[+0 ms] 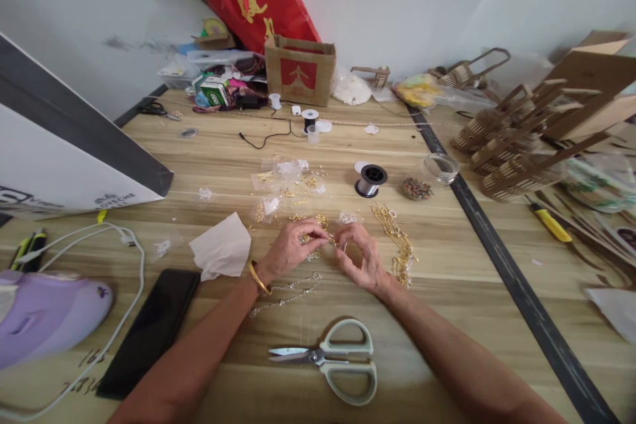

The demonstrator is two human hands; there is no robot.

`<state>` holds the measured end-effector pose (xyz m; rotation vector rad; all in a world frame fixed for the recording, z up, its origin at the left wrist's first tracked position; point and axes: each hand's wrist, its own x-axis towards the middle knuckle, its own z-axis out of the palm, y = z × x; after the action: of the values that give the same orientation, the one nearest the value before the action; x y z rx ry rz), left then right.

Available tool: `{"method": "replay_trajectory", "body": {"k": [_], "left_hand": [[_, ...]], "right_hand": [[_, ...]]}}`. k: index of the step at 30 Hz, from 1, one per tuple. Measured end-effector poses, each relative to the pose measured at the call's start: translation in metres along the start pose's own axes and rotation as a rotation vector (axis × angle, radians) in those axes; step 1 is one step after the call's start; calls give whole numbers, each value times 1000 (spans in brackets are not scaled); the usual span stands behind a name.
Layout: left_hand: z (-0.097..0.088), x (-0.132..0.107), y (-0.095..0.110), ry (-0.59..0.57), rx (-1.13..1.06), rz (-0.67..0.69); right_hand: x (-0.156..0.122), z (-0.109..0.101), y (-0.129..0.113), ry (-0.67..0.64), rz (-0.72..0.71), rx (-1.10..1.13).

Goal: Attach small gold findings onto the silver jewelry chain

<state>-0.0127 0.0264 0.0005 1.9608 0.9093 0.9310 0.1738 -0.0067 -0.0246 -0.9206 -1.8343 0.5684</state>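
Observation:
My left hand (293, 248), with a gold bangle (259, 277) at its wrist, pinches something tiny between thumb and forefinger. Close against it, my right hand (362, 255) also pinches, its thumb and finger curled into a loop. What lies between the fingertips is too small to make out. Under and behind the hands are small gold jewelry findings (321, 220). A silver chain (291, 300) lies below my left hand, and several gold chains (400, 245) lie to the right of my right hand. Nearer to me rest pale-handled scissors (328, 359), blades slightly apart.
Around the hands are small bags of findings (271, 205), a wire spool (371, 180) and a dish of beads (417, 188). A black phone (149, 331), white cable (142, 265) and paper (222, 246) lie left. A paper bag (301, 73) and woven baskets (517, 146) stand farther back.

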Motion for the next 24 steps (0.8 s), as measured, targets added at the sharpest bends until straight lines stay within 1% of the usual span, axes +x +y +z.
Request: {"method": "replay_trajectory", "body": {"k": [4, 9, 15, 17, 21, 24], "left_hand": [[0, 0, 2, -2, -2, -9], [-1, 1, 3, 6, 7, -21], [-1, 1, 6, 34, -30, -25], [0, 0, 6, 49, -60, -60], [5, 0, 3, 85, -145, -176], [9, -1, -1, 80, -202, -236]], "right_hand": [[-1, 3, 4, 18, 1, -27], [-2, 7, 12, -12, -11, -51], [-2, 8, 12, -9, 3, -41], [-1, 8, 10, 4, 6, -40], [0, 8, 9, 32, -2, -39], [0, 9, 9, 26, -1, -41]]}}
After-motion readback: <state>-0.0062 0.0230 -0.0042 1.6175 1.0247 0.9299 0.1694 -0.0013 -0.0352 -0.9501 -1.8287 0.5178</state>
